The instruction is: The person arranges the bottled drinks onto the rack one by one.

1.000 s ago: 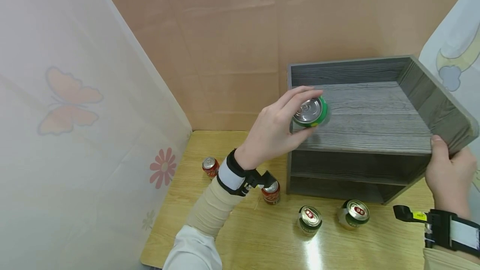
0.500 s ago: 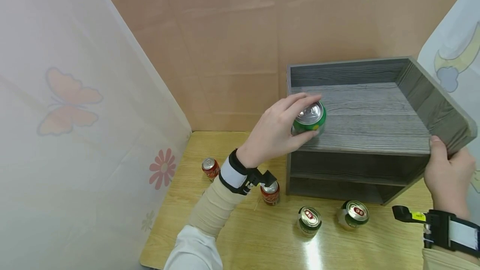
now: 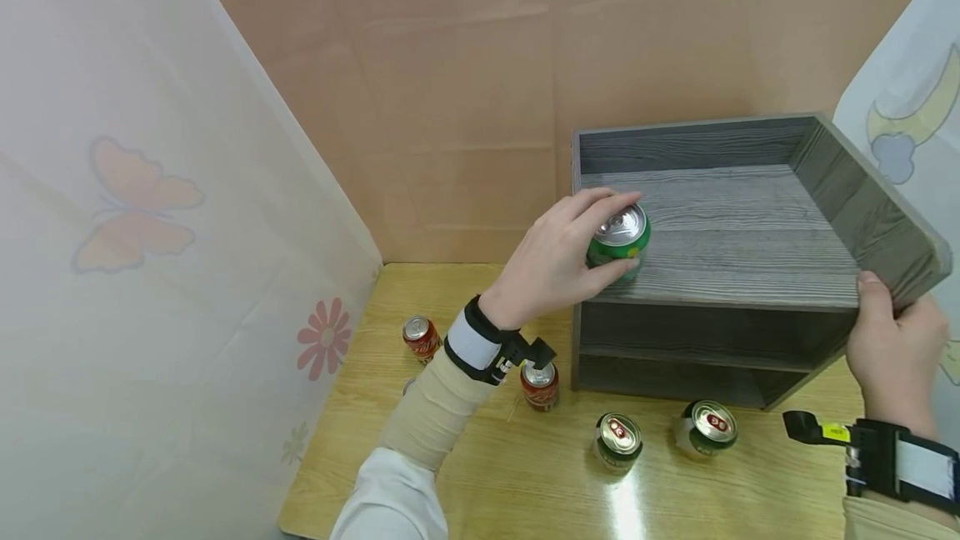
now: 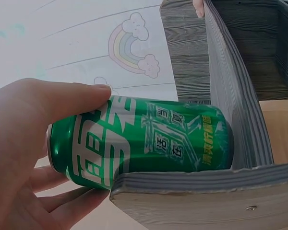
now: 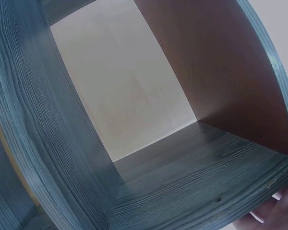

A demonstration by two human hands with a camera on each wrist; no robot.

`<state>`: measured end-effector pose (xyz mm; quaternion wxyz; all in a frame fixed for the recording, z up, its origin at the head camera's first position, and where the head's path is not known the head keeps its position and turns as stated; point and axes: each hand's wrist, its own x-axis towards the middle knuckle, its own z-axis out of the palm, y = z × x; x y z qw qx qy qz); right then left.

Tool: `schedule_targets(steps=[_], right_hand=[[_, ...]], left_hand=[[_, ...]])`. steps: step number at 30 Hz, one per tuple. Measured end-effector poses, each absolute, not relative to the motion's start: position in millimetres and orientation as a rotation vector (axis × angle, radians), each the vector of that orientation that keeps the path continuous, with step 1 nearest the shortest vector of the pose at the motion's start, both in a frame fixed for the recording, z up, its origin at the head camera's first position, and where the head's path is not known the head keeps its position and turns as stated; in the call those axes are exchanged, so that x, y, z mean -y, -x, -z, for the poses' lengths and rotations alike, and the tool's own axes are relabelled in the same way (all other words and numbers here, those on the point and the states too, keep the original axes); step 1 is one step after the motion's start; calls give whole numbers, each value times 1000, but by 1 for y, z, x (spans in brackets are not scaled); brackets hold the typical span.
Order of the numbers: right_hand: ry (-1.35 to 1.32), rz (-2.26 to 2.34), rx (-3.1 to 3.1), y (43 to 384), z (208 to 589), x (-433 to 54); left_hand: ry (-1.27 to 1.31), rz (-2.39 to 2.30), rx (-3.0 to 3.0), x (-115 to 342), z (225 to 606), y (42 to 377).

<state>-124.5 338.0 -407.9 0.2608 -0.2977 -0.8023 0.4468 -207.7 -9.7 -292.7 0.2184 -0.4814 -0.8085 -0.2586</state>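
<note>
Head view: left hand (image 3: 551, 257) grips green can (image 3: 622, 247); right hand (image 3: 896, 348) grips grey shelf (image 3: 738, 232) corner.

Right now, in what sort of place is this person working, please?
Probably a small staged recording corner: a wooden table before a plain brown backdrop, a butterfly-printed white sheet along its left side, and a small camera strapped to each wrist.

left hand (image 3: 551, 261) grips green can (image 3: 622, 242)
</note>
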Motion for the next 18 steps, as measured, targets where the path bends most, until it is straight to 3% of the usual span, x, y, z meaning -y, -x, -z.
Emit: schedule_targets(steps=[18], right_hand=[[810, -1219, 2166, 125, 406, -337]], left_hand=[[1228, 649, 2332, -1, 289, 221]])
